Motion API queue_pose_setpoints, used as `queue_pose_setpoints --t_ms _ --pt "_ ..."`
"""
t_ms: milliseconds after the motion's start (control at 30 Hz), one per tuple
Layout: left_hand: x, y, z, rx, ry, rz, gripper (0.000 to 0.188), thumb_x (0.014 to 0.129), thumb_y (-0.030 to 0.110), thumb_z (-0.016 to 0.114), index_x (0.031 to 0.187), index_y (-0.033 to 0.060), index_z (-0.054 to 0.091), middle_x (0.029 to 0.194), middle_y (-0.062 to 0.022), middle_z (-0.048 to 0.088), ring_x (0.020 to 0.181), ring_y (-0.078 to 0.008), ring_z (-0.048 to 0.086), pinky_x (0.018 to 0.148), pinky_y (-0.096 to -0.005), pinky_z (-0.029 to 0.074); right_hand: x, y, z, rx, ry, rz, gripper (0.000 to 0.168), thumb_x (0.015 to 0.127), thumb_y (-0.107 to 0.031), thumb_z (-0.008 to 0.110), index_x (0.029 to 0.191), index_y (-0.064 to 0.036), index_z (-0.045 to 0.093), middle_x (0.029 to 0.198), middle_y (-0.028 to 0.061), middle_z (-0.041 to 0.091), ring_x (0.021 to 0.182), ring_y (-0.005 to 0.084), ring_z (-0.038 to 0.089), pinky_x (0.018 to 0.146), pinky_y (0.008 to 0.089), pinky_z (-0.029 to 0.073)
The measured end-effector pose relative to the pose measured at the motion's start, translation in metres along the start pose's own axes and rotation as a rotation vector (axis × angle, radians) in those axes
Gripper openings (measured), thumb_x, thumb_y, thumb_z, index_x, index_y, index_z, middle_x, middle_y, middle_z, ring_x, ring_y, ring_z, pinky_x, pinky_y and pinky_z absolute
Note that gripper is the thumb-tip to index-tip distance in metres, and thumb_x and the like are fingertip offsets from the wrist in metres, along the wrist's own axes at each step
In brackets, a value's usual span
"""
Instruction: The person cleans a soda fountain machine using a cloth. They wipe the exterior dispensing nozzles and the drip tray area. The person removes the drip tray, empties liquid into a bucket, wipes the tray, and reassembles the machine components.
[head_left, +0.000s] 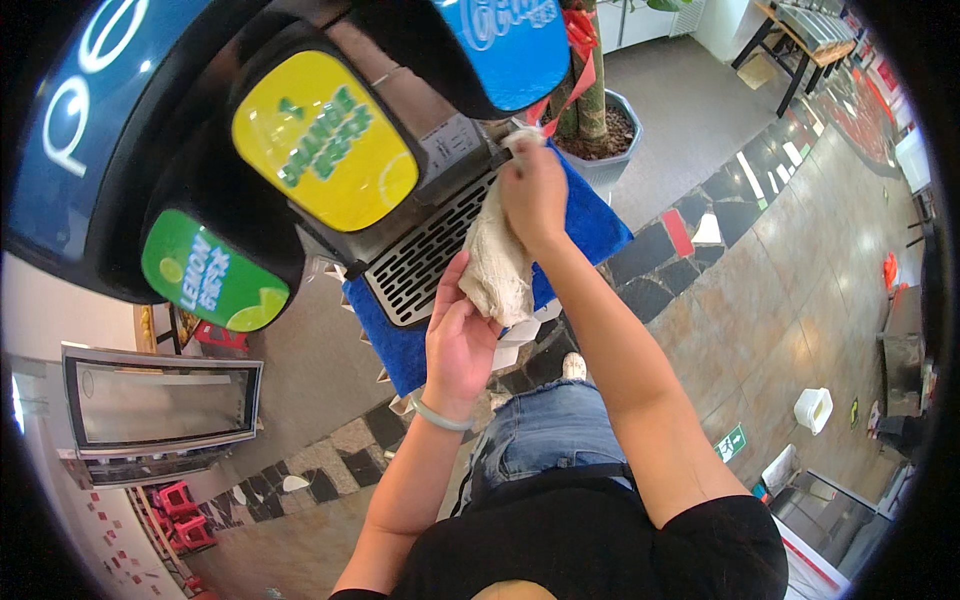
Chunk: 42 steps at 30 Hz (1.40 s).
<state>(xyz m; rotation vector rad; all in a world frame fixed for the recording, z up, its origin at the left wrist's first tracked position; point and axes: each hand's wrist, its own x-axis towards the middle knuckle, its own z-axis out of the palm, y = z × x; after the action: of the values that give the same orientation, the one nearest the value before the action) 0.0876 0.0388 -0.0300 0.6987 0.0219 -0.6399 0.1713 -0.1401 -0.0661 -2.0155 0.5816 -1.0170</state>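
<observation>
A cream-coloured cloth hangs over the front edge of the metal drip tray of a drink dispenser. My right hand grips the upper end of the cloth near the tray's right corner, fingers curled. Below, my left hand holds the cloth's lower end between thumb and fingers, with the palm partly turned up. A pale bangle circles the left wrist. The slotted grille shows to the left of the cloth. Under the tray lies a blue towel, its corners sticking out on both sides.
Yellow, green and blue flavour panels jut out above the tray. A potted tree with a red ribbon stands behind on the right. A glass-fronted cabinet is at left; a white bin stands on the tiled floor.
</observation>
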Motion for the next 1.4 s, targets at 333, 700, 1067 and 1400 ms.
queue_pose_setpoints --t_ms 333,700,1067,1400 --pt "-0.020 -0.001 -0.022 0.029 0.117 0.005 0.047 0.093 0.000 0.034 0.138 0.0100 0.045 0.142 -0.0112 0.046 0.131 -0.0281 0.046 0.108 -0.0469 0.041 -0.040 -0.024 0.029 -0.040 -0.812 -0.535 0.024 0.080 -0.008 0.056 0.096 -0.014 0.074 0.095 0.0061 0.069 0.102 0.0250 0.060 0.087 0.0373 0.049" --pt "-0.006 -0.010 -0.007 0.050 0.057 -0.026 0.051 0.093 0.001 0.034 0.142 0.0124 0.041 0.144 -0.0098 0.042 0.131 -0.0257 0.045 0.106 -0.0469 0.042 0.008 -0.001 -0.021 0.090 -0.010 0.101 0.011 0.080 -0.003 0.058 0.088 0.000 0.065 0.093 0.0208 0.065 0.089 0.0381 0.061 0.082 0.0453 0.049" --pt "-0.014 -0.003 -0.021 -0.024 0.085 -0.007 0.045 0.096 0.005 0.035 0.140 0.0087 0.043 0.144 -0.0110 0.044 0.133 -0.0288 0.044 0.111 -0.0489 0.037 -0.026 -0.014 0.026 0.135 -0.500 -0.359 0.020 0.076 -0.007 0.060 0.091 -0.010 0.073 0.082 0.0131 0.066 0.086 0.0342 0.064 0.079 0.0415 0.051" --pt "0.015 -0.013 0.001 -0.056 0.013 -0.071 0.043 0.096 0.014 0.044 0.139 0.0107 0.043 0.143 -0.0111 0.043 0.130 -0.0285 0.046 0.106 -0.0477 0.043 0.012 0.020 -0.026 -0.285 -0.217 -0.495 0.022 0.080 -0.012 0.065 0.101 -0.004 0.064 0.109 0.0135 0.060 0.100 0.0358 0.057 0.085 0.0425 0.047"
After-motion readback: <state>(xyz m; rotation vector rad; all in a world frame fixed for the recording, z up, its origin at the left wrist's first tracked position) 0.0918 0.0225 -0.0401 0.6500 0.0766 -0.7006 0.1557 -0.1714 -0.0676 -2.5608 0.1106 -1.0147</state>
